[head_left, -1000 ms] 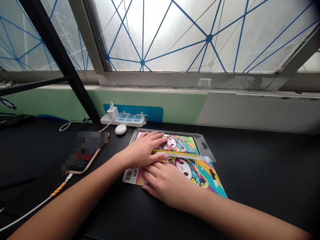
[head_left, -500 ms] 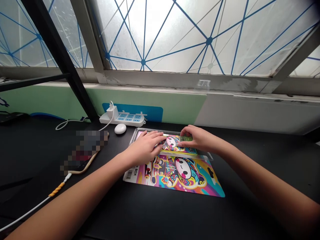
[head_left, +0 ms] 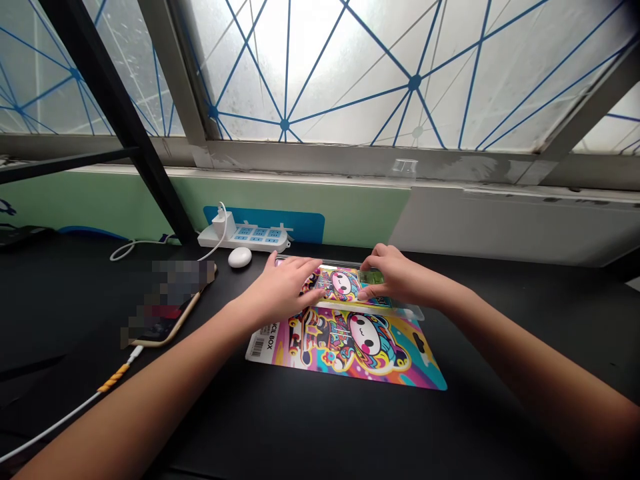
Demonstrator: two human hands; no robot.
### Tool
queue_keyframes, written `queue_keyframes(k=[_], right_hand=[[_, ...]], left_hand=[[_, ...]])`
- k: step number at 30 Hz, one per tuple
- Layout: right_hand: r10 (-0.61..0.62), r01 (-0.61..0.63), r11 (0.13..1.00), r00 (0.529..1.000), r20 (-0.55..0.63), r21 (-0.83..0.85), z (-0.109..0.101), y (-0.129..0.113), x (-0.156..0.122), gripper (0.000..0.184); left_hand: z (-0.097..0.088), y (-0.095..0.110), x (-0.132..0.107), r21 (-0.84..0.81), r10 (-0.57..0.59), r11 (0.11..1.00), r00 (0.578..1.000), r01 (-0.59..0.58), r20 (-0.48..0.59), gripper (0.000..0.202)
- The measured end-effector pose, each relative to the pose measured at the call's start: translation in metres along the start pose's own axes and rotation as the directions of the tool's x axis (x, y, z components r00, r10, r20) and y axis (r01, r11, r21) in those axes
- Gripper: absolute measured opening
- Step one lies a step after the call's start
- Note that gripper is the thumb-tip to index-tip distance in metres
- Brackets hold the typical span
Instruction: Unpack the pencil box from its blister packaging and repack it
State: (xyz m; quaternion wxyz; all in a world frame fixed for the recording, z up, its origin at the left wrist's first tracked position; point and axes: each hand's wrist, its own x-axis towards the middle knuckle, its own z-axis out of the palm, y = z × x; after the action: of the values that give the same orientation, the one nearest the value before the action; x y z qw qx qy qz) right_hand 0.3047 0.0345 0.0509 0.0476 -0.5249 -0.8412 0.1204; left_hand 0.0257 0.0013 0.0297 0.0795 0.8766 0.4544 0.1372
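A colourful pencil box (head_left: 343, 285) with a cartoon character lies in a clear plastic tray (head_left: 411, 312), on the far part of the black desk. My left hand (head_left: 285, 287) rests over its left end, fingers stretched out and spread, thumb near the front edge. At the right end, my right hand (head_left: 393, 275) grips the box with the thumb in front and bent fingers behind. In front of the tray lies a printed backing card (head_left: 370, 347) with the same character and a barcode. My left hand hides the left end of box and tray.
A phone (head_left: 173, 307) with a charging cable (head_left: 65, 421) lies to the left, its screen blurred. Behind it are a white power strip (head_left: 260, 238) with a plugged charger and a small white oval case (head_left: 240, 257). A black metal frame (head_left: 120, 120) slants at the left.
My left hand has slid a little left along the pencil box, its fingers more spread, baring more of the print. My right hand keeps its grip at the right end.
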Motion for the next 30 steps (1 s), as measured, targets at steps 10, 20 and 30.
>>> queue_keyframes(k=[10,20,30], right_hand=[[-0.012,0.003,0.996,0.995,-0.103,-0.095,-0.002,-0.016,-0.005,0.042],[-0.012,0.009,0.999,0.998,-0.062,-0.041,-0.001,-0.007,-0.003,0.042],[-0.117,0.081,0.977,0.976,-0.183,-0.196,-0.003,-0.027,-0.026,0.025]], left_hand=[[-0.021,-0.027,0.002,0.089,-0.049,0.995,0.999,0.051,-0.023,0.053],[-0.011,-0.041,0.005,-0.013,0.009,1.0,0.996,-0.01,-0.086,0.048],[-0.022,-0.038,0.002,0.071,0.126,0.991,0.978,-0.115,-0.167,0.052]])
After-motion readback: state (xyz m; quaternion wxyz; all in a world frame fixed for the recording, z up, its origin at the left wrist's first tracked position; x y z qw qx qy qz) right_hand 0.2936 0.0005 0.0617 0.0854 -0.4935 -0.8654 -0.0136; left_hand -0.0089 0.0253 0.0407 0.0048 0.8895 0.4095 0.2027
